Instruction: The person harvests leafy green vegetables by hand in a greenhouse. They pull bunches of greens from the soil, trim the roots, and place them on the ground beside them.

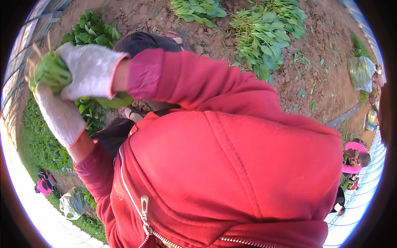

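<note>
Both my hands wear white knitted gloves and meet at the far left around a bunch of leafy greens point(53, 71). My right hand point(89, 68) reaches across and is closed on the bunch from the right side. From below, my left hand point(60, 115) grips the same bunch, its fingers up against the stems. Pale root-like ends stick out on the left, and broad leaves point(118, 100) hang behind my right wrist. The bunch is slightly blurred, and part of each hand's grip is hidden behind it.
Cut greens lie in piles point(262, 37) on brown soil point(322, 49), with another pile point(198, 10) at the top. Growing plants point(41, 128) fill the left side. A clear plastic bag of greens point(360, 73) stands at the right. People in pink point(355, 157) work at a distance.
</note>
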Available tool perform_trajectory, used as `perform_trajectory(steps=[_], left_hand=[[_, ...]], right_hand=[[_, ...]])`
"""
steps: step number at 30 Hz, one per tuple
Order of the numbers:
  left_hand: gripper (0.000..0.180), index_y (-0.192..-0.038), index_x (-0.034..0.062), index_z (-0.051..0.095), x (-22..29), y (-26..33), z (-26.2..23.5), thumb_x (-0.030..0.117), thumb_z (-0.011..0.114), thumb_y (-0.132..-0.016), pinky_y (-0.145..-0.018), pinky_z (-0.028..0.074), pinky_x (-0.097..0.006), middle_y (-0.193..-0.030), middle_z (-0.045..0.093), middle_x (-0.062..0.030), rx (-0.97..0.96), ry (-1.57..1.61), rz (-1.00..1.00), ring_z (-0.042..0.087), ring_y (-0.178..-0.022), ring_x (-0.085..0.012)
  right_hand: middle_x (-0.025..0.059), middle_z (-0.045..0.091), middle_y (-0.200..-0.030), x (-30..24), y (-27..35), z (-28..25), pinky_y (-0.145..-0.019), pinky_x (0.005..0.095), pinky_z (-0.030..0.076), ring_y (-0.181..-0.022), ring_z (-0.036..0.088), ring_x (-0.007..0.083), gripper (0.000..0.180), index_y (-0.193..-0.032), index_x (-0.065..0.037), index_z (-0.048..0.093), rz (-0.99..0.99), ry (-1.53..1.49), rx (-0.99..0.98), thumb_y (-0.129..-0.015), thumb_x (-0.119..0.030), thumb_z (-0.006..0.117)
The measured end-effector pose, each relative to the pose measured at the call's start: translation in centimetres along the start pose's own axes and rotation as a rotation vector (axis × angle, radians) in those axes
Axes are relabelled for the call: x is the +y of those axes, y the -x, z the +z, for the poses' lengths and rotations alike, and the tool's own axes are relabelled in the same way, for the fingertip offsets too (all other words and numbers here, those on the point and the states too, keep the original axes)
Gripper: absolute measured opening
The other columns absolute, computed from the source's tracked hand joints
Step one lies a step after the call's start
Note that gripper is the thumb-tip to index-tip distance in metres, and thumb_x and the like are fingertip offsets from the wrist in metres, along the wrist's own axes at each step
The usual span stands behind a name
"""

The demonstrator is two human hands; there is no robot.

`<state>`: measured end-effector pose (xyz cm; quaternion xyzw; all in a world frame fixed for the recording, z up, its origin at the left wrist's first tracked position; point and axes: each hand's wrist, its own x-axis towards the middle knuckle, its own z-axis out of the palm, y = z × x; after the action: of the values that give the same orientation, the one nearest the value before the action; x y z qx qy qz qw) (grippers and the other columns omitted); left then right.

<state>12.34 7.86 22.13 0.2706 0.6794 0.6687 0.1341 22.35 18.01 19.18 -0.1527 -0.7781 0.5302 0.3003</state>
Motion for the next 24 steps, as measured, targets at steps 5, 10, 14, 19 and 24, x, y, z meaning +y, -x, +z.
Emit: perform_trajectory(steps=[5,10,14,19,24], left_hand=[[0.078,-0.156,-0.0047,0.026,-2.1,-1.2,0.4,0.049,0.049,-0.105,-0.123,0.029,-0.045,-0.154,0.041,-0.0284,-0.462,-0.034,0.297,0.044,-0.142,-0.0361],[0.062,-0.149,-0.0045,0.043,-6.6,-2.1,-2.7,0.04,0.049,-0.107,-0.117,0.038,-0.043,-0.144,0.055,-0.0229,-0.443,-0.094,-0.023,0.054,-0.133,-0.0319],[0.056,-0.148,-0.0032,0.046,-11.6,-2.5,-5.2,0.034,0.053,-0.106,-0.116,0.039,-0.042,-0.145,0.054,-0.0211,-0.444,-0.092,-0.3,0.054,-0.133,-0.0302],[0.054,-0.146,0.0005,0.05,-15.9,-2.5,-5.9,0.031,0.061,-0.103,-0.104,0.047,-0.035,-0.137,0.061,-0.0147,-0.426,-0.124,-0.508,0.061,-0.118,-0.0212],[0.056,-0.147,0.0,0.049,-17.2,-2.8,-5.4,0.032,0.061,-0.103,-0.108,0.044,-0.038,-0.138,0.06,-0.0171,-0.453,-0.189,-0.557,0.061,-0.121,-0.0238]], right_hand=[[0.014,0.071,-0.114,2.0,2.1,-9.9,-0.084,0.0333,0.057,-0.095,0.069,0.0215,0.059,-0.13,0.0,0.054,-0.003,-0.228,0.165,-0.082,-0.022,0.079],[0.007,0.067,-0.127,10.0,7.8,-22.4,-0.094,0.0307,0.053,-0.114,0.064,0.0155,0.057,-0.141,-0.001,0.047,0.007,-0.242,0.355,-0.089,0.001,0.07],[0.0192,0.071,-0.115,18.9,15.5,-24.9,-0.093,0.0385,0.056,-0.104,0.07,0.0283,0.075,-0.139,0.003,0.048,0.552,0.733,0.203,-0.08,-0.028,0.08],[0.0253,0.069,-0.116,27.7,22.6,-20.7,-0.098,0.0421,0.053,-0.109,0.068,0.0347,0.069,-0.139,-0.001,0.046,1.119,0.62,-0.234,-0.081,-0.026,0.075],[0.0212,0.069,-0.123,33.6,23.5,-16.7,-0.095,0.0469,0.053,-0.114,0.067,0.0369,0.062,-0.136,-0.003,0.05,0.996,0.78,-0.515,-0.081,-0.02,0.072]])
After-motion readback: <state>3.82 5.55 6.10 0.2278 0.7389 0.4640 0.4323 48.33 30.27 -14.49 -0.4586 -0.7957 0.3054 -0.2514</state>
